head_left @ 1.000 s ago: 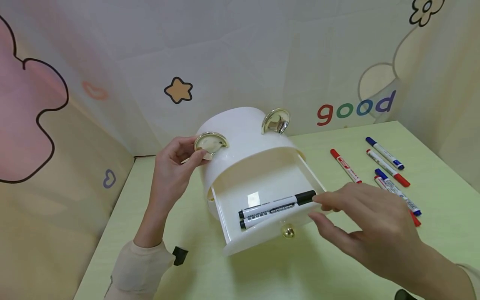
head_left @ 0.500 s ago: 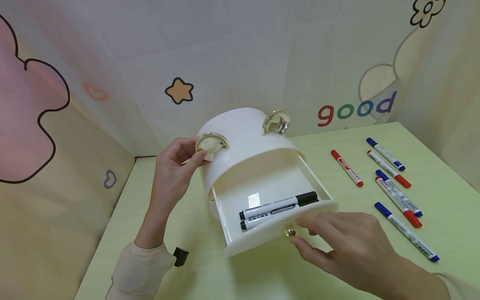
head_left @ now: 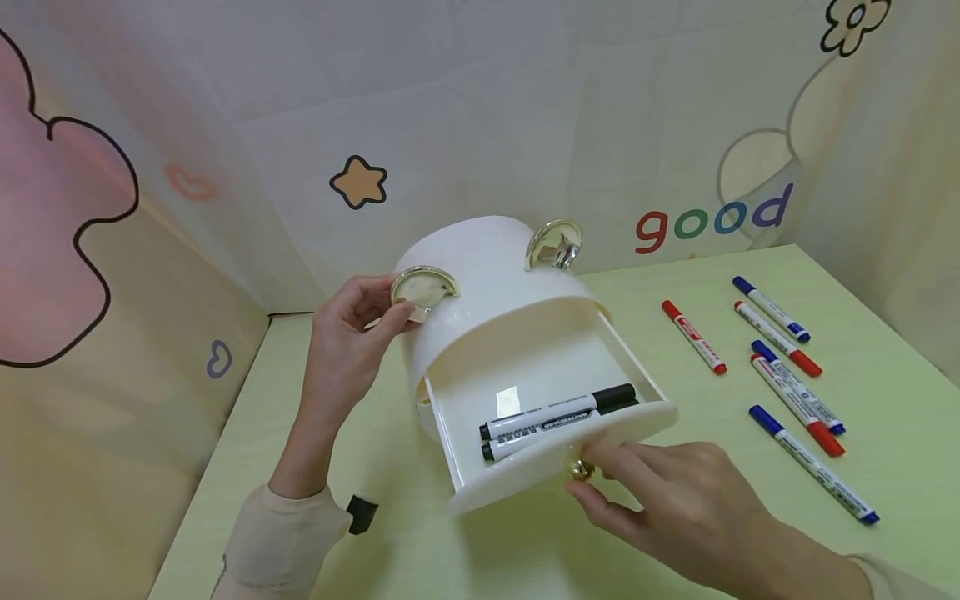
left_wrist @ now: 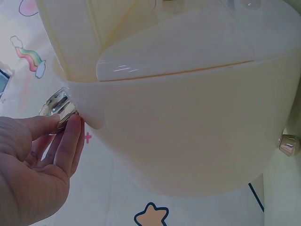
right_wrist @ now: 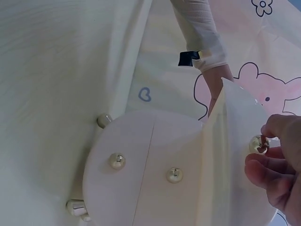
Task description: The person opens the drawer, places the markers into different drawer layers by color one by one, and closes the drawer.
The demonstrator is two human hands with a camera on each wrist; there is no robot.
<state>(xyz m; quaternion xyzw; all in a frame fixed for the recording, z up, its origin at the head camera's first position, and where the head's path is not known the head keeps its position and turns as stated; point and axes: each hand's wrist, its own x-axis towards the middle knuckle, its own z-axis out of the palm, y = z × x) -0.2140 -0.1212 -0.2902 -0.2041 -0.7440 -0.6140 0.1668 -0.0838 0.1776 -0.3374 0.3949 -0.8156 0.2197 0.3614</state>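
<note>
A white drawer organizer (head_left: 480, 258) with gold ears stands on the table. Its top drawer (head_left: 547, 342) is pulled out, and two black-capped whiteboard markers (head_left: 577, 408) lie inside along the front panel. My left hand (head_left: 345, 342) pinches the left gold ear (head_left: 423, 289) between thumb and fingers; the left wrist view shows the same grip on the ear (left_wrist: 59, 106). At the drawer front, the thumb and fingers of my right hand (head_left: 675, 508) close around the round gold knob (head_left: 580, 468). From the right wrist, that knob (right_wrist: 258, 144) sits between the fingertips.
To the right lie several loose markers: a red one (head_left: 693, 337), a blue-capped one (head_left: 813, 465) nearer the front, and a group of red and blue ones (head_left: 798, 400). Two lower drawers carry gold knobs (right_wrist: 174, 175). A printed curtain (head_left: 480, 125) hangs behind the table.
My right hand has moved left and down from beside the black marker's cap to the drawer knob. The left hand keeps its hold on the ear, and the drawer stays out.
</note>
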